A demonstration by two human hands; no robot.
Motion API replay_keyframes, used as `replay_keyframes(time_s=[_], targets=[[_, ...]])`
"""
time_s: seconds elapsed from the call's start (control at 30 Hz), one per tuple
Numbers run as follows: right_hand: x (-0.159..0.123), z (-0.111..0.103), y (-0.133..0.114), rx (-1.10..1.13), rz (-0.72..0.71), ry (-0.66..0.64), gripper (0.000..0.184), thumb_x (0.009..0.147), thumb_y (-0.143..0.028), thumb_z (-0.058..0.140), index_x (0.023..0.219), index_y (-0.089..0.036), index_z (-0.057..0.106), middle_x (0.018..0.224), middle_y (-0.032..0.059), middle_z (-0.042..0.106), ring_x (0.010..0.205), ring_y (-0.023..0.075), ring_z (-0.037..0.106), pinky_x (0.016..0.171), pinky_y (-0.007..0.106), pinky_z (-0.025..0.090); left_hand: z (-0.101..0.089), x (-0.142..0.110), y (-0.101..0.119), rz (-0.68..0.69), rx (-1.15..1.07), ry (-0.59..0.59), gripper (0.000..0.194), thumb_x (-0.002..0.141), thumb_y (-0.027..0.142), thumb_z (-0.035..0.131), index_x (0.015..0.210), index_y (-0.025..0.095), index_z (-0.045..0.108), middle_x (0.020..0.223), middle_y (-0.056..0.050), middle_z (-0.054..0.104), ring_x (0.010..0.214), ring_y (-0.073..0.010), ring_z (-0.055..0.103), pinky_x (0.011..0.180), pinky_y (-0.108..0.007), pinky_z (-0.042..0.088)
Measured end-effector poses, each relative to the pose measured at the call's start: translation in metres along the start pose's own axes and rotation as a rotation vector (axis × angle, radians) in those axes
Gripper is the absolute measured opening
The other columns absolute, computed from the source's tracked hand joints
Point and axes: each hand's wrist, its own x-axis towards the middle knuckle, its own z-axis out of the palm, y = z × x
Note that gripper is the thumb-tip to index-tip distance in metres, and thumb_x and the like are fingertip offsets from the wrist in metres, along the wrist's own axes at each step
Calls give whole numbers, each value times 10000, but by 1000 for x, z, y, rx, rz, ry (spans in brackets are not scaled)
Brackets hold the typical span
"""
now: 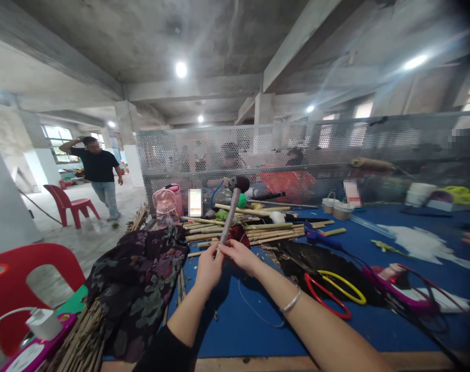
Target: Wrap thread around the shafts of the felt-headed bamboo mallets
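A grey stem [230, 217] with a dark round head rises at a tilt from my two hands over the blue table [235, 330]. My left hand [209, 267] grips its lower end with closed fingers. Beside it, my right hand [238, 254] pinches the same end, fingertips touching the left hand's. Behind the hands lie several pale sticks [292, 233] in a loose pile, with green balls [242, 200] and a white ball [277, 217] among them. Something dark red [239, 236] sits just beyond my right fingers. A thin wire loop [260, 310] rests near my right forearm.
Right: scissors [328, 294] with red and yellow handles, a blue glue gun [316, 233], a purple power strip [417, 299] with cables. Left: patterned dark cloth [141, 279], twigs [83, 330], a red chair [29, 258]. A perforated metal screen [316, 150] stands behind; a person [99, 165] walks left.
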Motion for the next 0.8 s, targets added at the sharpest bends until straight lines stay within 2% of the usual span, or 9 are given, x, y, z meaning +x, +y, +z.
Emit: replay_keyframes(time_s=[0.07, 0.13, 0.27, 0.33, 0.47, 0.63, 0.73, 0.8], targets=[[-1, -3, 2, -128, -22, 144, 281, 729, -408, 630, 710, -146, 528, 601, -4, 538, 542, 102, 472, 504, 222, 345, -1, -1, 2, 38, 80, 1, 314, 793, 369, 512, 955, 159, 679, 708, -39, 640, 586, -139, 495, 542, -210, 347], [-4, -6, 2, -224, -75, 232, 260, 724, -381, 617, 641, -150, 532, 568, -15, 507, 543, 104, 438, 518, 229, 324, -2, -1, 3, 50, 139, -11, 304, 800, 345, 501, 964, 160, 678, 731, -44, 650, 602, -146, 500, 558, -215, 344], [-10, -11, 4, -182, -265, 142, 211, 747, -352, 540, 657, -163, 569, 576, -22, 508, 546, 110, 424, 546, 236, 327, -2, 0, 0, 28, 168, 3, 308, 794, 339, 506, 968, 153, 679, 714, -40, 645, 598, -146, 496, 558, -215, 334], [-12, -13, 6, -158, -298, 119, 218, 742, -361, 535, 671, -161, 586, 587, -19, 516, 556, 112, 427, 562, 239, 333, -1, 1, -4, 16, 128, 16, 310, 783, 352, 522, 960, 151, 679, 685, -33, 632, 580, -141, 493, 538, -212, 331], [-11, -19, 12, -147, -275, 138, 260, 712, -401, 571, 704, -146, 623, 577, -20, 517, 546, 110, 415, 547, 237, 319, 4, 2, -5, -74, 6, 1, 312, 768, 376, 538, 944, 143, 646, 570, 18, 544, 448, -95, 412, 446, -203, 288], [-10, -25, 13, -73, -255, 138, 298, 695, -432, 604, 715, -137, 641, 601, -11, 554, 567, 114, 446, 553, 235, 330, 13, -2, 6, -259, -283, -17, 412, 670, 419, 648, 960, 150, 533, 598, 41, 527, 411, -65, 411, 379, -182, 292], [-11, -25, 11, -3, -234, 132, 311, 669, -447, 636, 701, -138, 619, 604, -10, 559, 558, 109, 453, 554, 234, 343, 17, -6, 11, -300, -436, -58, 484, 592, 472, 705, 901, 164, 495, 598, 57, 508, 403, -47, 399, 352, -163, 277], [-12, -24, 8, 87, -236, 87, 338, 646, -467, 663, 712, -143, 593, 593, -15, 554, 535, 99, 454, 533, 224, 345, 19, -8, 14, -299, -480, -73, 480, 590, 524, 690, 836, 168, 480, 614, 52, 520, 386, -31, 375, 340, -157, 265]])
